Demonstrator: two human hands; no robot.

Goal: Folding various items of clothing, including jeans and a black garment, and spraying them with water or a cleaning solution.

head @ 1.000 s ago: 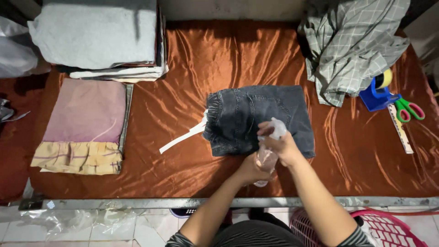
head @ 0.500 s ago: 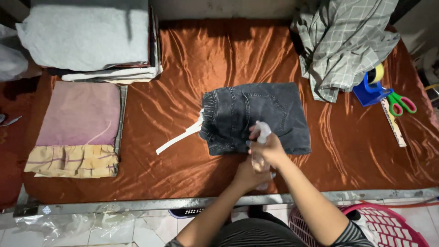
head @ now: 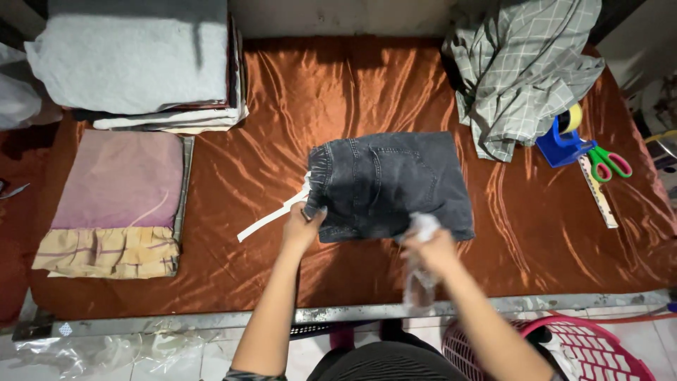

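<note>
A folded pair of dark denim shorts lies in the middle of the rust-coloured satin cloth. A white strip sticks out from its left side. My left hand grips the near left corner of the shorts. My right hand is at the near right edge, closed around a crumpled clear plastic bag that hangs down past the table's front edge.
Folded grey and white cloths are stacked back left, a folded pink and yellow cloth lies left. A checked grey shirt is heaped back right, beside a blue tape dispenser, scissors and a ruler. A pink basket stands below.
My two hands were together on the plastic bag at the shorts' near edge. The left hand has moved left onto the shorts' corner; the right hand keeps the bag, lower down.
</note>
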